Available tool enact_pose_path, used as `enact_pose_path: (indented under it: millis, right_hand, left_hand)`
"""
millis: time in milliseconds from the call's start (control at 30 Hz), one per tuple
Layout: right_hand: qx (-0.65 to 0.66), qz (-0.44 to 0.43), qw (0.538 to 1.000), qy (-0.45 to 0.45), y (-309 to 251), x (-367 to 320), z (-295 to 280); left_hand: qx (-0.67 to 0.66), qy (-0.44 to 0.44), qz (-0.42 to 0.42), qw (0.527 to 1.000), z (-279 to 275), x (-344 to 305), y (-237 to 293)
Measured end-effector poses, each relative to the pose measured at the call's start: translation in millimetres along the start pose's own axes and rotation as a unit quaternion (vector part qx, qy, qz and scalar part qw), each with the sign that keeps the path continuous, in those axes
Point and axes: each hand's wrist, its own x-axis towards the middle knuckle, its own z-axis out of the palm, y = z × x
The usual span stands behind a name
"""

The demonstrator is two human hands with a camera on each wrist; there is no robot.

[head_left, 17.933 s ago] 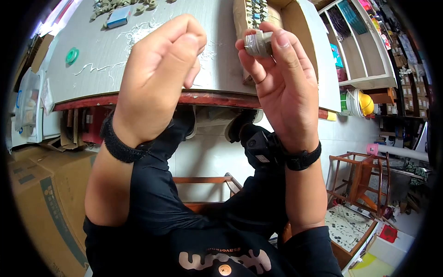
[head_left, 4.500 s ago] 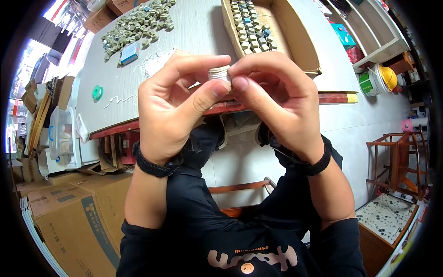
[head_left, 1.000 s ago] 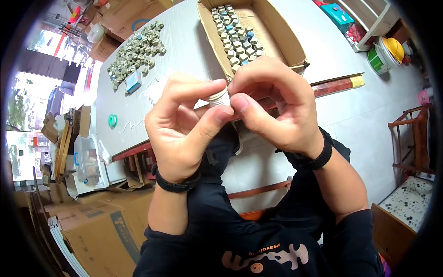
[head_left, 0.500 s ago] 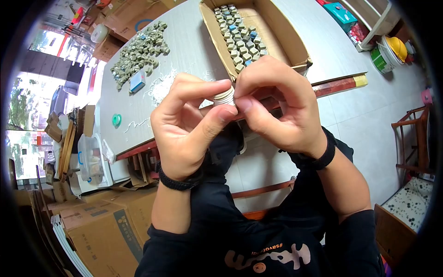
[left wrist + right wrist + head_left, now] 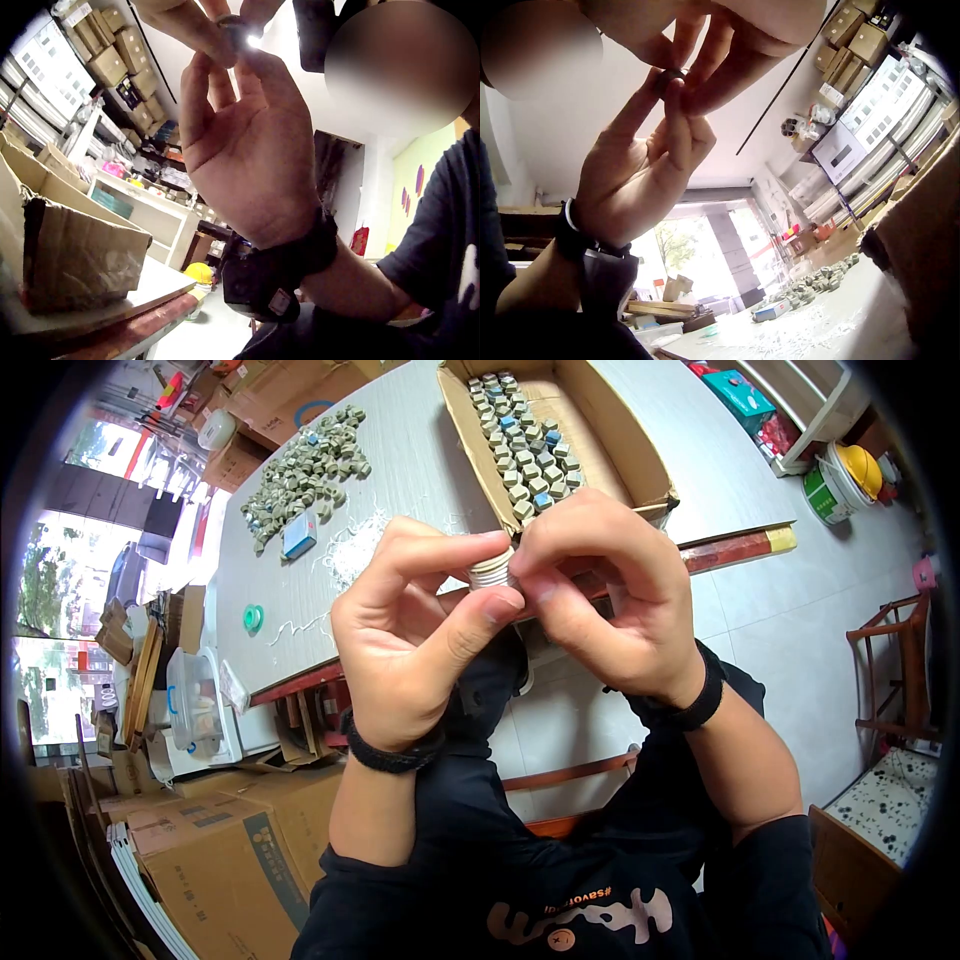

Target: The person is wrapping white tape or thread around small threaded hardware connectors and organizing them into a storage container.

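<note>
Your left hand (image 5: 405, 655) pinches the ridged plug (image 5: 490, 572) between thumb and forefinger, held up over the near edge of the table (image 5: 415, 455). Your right hand (image 5: 645, 600) pinches its right end.

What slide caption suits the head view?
Left hand pinches a pale ringed piece, right hand touching it, open carton beyond.

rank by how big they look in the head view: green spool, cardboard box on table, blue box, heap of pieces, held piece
1. Cardboard box
2. Heap of pieces
3. Blue box, held piece: too alike to rank; the piece is nearer, partly hidden
4. Green spool
</note>
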Motion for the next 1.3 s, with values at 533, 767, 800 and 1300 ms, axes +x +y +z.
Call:
enact_pose_path:
  millis: [533,767,800,1300]
  right_hand:
    - [0.028,0.006,0.998,0.062,3.5,-2.9,5.6]
    - [0.041,0.012,0.998,0.035,6.4,-2.9,2.4]
    - [0.049,0.015,0.998,0.029,6.9,-2.7,2.0]
    - [0.044,-0.007,0.998,0.038,9.1,-3.9,5.9]
  left_hand:
    - [0.01,0.007,0.009,1.0,2.0,1.3,-2.2]
    - [0.003,0.006,-0.009,1.0,3.3,-0.1,-0.7]
    - [0.001,0.006,-0.013,1.0,3.5,-0.1,-0.2]
    - [0.011,-0.021,0.016,1.0,0.3,1.1,0.0]
